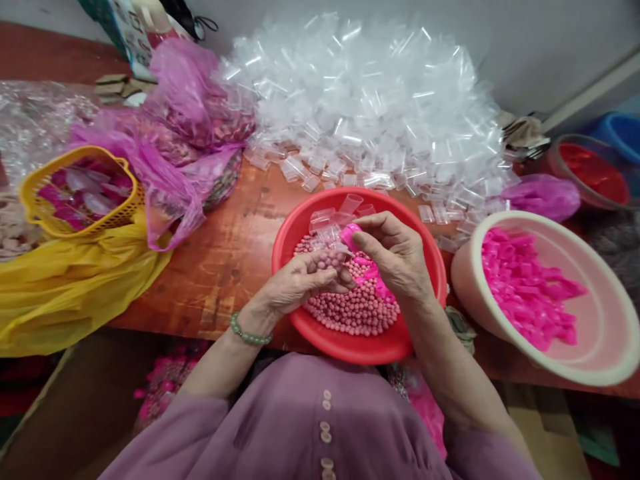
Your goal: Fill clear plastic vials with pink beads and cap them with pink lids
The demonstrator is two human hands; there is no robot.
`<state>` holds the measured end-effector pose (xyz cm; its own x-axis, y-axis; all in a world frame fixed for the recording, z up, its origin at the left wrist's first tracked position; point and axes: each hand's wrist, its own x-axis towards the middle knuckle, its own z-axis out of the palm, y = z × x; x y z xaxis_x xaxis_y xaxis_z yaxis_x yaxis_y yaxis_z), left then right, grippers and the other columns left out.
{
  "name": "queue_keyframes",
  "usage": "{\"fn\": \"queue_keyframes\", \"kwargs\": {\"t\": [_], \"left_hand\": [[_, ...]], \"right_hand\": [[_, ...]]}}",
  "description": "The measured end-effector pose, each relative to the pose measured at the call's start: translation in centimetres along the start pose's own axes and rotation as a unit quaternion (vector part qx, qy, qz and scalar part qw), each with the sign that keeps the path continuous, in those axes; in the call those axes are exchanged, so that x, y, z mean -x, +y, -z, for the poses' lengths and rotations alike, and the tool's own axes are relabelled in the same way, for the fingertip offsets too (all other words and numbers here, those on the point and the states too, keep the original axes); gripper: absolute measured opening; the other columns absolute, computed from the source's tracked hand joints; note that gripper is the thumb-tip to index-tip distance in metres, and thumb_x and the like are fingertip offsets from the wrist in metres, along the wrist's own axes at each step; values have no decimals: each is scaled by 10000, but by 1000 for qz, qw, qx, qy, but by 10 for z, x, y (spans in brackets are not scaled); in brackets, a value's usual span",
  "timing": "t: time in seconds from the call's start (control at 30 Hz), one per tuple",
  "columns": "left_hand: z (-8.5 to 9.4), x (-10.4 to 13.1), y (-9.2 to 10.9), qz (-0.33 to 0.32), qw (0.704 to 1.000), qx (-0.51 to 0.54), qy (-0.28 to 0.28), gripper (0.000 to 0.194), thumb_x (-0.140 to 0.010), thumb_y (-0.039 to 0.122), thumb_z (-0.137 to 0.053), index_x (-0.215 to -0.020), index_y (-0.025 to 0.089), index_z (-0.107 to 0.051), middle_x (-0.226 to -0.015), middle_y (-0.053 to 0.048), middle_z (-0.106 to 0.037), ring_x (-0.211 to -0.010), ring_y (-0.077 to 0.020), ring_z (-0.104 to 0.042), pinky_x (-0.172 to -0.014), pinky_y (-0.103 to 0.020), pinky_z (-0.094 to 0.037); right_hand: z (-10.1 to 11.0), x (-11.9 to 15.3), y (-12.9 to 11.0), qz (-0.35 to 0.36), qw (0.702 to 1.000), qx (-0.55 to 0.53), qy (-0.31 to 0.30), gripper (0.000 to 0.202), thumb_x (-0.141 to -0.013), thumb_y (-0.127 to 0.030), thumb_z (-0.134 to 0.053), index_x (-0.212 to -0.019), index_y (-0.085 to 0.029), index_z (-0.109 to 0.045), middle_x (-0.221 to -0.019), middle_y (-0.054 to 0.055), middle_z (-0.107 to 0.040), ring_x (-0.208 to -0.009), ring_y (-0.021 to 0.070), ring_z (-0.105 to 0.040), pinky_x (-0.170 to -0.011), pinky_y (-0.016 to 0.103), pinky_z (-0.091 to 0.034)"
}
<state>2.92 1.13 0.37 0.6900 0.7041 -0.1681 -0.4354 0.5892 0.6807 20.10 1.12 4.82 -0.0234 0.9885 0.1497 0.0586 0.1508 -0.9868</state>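
My left hand (300, 279), with a green bead bracelet (250, 333) at the wrist, holds a clear plastic tube (331, 257) with pink beads inside. In my right hand (395, 253) a bright pink cap (350, 237) is pinched between thumb and finger, close to the tube's upper end. Both hands are over a red basin (320, 340). Inside it lie many dusty-pink beads (357, 310), a few bright pink caps and some empty clear tubes (350, 204).
Behind the basin rises a large heap of clear tubes (370, 100). A pale tub (605, 300) of pink caps (530, 287) stands at the right. Purple bags (190, 87), a yellow basket (133, 193) and a yellow bag (75, 287) lie at the left.
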Motion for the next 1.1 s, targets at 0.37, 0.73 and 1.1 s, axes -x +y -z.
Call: {"fn": "queue_keyframes", "kwargs": {"t": [0.37, 0.73, 1.1], "left_hand": [[3, -1, 1, 19, 999, 8, -29, 232, -825, 219, -712, -1015, 92, -675, -980, -139, -746, -892, -209, -736, -803, -280, -585], [12, 0, 7, 62, 996, 45, -48, 228, -906, 236, -584, -989, 46, -678, -943, -179, -748, -891, -247, -737, -855, -379, -587], [5, -3, 0, 25, 998, 48, 15, 282, -759, 330, -794, -851, 83, -694, -780, -63, -715, -713, -120, -687, -703, -195, -548]], "right_hand": [[0, -9, 13, -13, 997, 32, -65, 197, -789, -365, -753, -865, -190, -704, -772, -5, -698, -686, 110, -627, -654, 249, -524], [0, -10, 15, 12, 988, 129, -89, 231, -830, -408, -701, -843, -177, -692, -788, 13, -696, -742, 138, -630, -692, 275, -510], [4, -5, 14, 158, 930, 292, -158, 345, -847, -460, -675, -1037, -181, -604, -992, 84, -682, -894, 210, -640, -805, 364, -527]]}}
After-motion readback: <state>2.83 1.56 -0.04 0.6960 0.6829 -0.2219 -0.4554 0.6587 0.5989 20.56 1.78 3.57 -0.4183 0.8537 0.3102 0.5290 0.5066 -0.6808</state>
